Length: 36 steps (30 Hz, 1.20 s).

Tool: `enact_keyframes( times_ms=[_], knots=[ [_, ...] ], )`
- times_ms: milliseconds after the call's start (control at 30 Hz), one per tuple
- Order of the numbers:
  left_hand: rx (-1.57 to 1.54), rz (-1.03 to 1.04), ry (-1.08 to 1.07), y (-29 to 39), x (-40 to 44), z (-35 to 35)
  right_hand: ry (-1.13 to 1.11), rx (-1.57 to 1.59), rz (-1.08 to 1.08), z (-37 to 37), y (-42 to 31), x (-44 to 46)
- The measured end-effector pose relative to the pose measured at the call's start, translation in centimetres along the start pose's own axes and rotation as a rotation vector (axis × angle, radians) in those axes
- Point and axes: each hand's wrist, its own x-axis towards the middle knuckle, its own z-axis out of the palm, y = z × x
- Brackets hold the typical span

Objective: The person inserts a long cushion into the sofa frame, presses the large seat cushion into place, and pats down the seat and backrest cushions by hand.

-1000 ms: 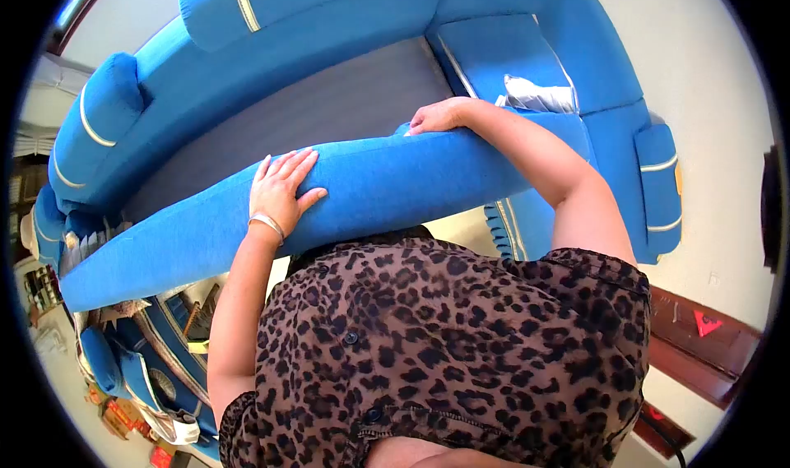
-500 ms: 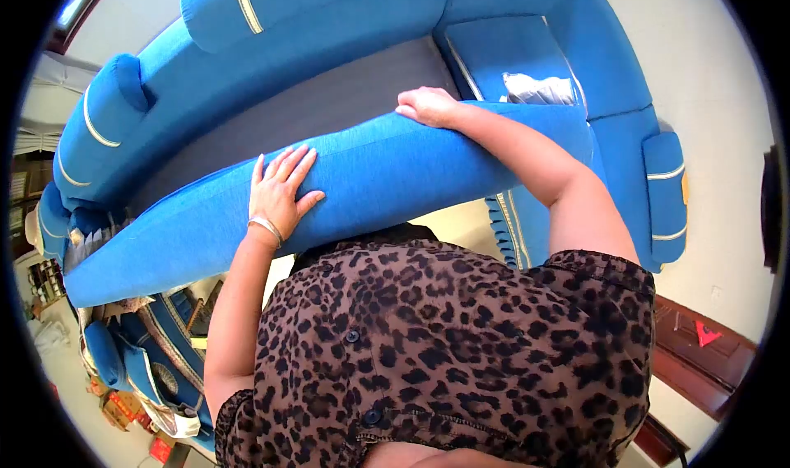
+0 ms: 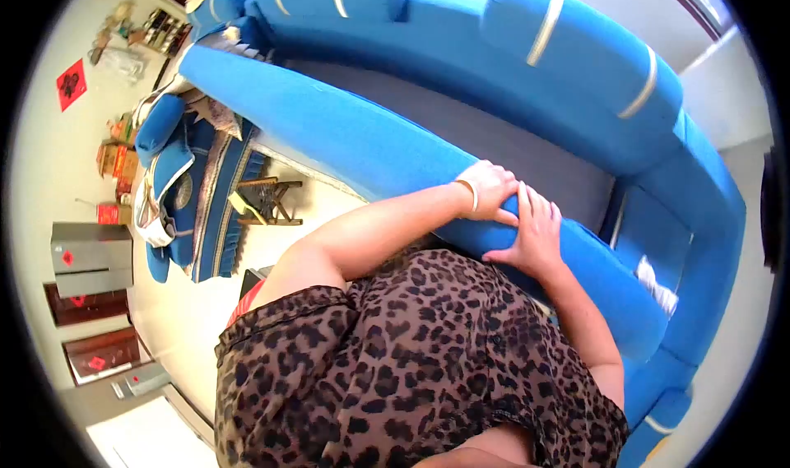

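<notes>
A long blue sofa cushion (image 3: 329, 139) stands tilted up on its edge, lengthwise in front of my body. My left hand (image 3: 487, 190), with a bangle at the wrist, grips its upper edge, fingers over the top and thumb on the near face. Close beside it, my right hand (image 3: 536, 231) holds the same edge, thumb spread toward the left. The hands are nearly touching. Behind the cushion lies the bare grey sofa base (image 3: 461, 118), in front of the blue backrest (image 3: 592, 106). The cushion's lower edge is partly hidden by my arms and body.
A folding stool (image 3: 276, 201) stands on the pale floor at left. Beyond it is another blue seat (image 3: 210, 196) with a fringed cover. Crumpled white cloth (image 3: 656, 283) lies on the sofa's right corner. A grey refrigerator (image 3: 92, 258) and red boxes (image 3: 123, 168) line the wall.
My view has turned leftward. My left hand went from lying flat on the cushion to its upper edge, now beside my right hand. The right hand's fingers have opened out from a closed fist over the edge.
</notes>
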Motion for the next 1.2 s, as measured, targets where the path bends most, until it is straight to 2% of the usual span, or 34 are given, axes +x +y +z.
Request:
enact_keyframes(
  times_ms=[100,233,300,400,467,567,667,767,867,933,1067,1100,1133,1200],
  knots=[
    [0.039,-0.036,-0.062,-0.6,-0.2,-1.0,0.020,-0.018,-0.005,0.0,0.0,-0.3],
    [0.001,-0.192,0.001,-6.7,-4.0,-2.7,-0.002,-0.037,0.023,-0.3,-0.4,0.0],
    [0.078,-0.281,0.066,-11.7,-7.6,-4.0,0.008,-0.038,0.027,-0.2,-0.4,0.2],
    [0.196,-0.367,0.278,-20.9,-14.4,-6.1,0.027,-0.042,0.017,0.2,-0.1,0.5],
    [0.395,-0.439,0.423,-26.9,-18.8,-6.7,0.016,-0.046,0.019,0.0,-0.2,0.7],
    [0.266,-0.765,0.341,-33.2,-23.3,-8.5,0.026,-0.042,-0.003,0.7,0.5,0.5],
    [0.192,-0.780,0.048,-35.6,-24.0,-12.0,0.031,-0.058,-0.026,1.0,0.9,0.2],
    [0.076,-0.622,0.025,-39.8,-25.0,-12.6,0.013,-0.065,-0.005,0.9,0.9,0.0],
    [0.099,-0.589,0.088,-43.2,-26.7,-13.3,-0.019,-0.058,0.049,0.6,2.0,-1.3],
    [0.154,-0.593,0.132,-47.7,-29.9,-14.7,-0.047,-0.087,0.085,0.3,0.9,-0.8],
    [0.202,-0.603,0.369,-54.8,-35.4,-16.4,-0.139,-0.087,0.156,-0.7,0.2,-0.2],
    [0.228,-0.596,0.429,-51.6,-33.5,-15.7,-0.148,-0.069,0.155,-0.9,4.1,-3.2],
    [0.241,-0.588,0.489,-51.5,-33.3,-15.6,-0.172,-0.092,0.186,-0.9,4.6,-3.8],
    [0.190,-0.635,0.431,-51.4,-32.5,-15.9,-0.233,-0.138,0.247,-1.1,4.4,-3.9]
  ],
)
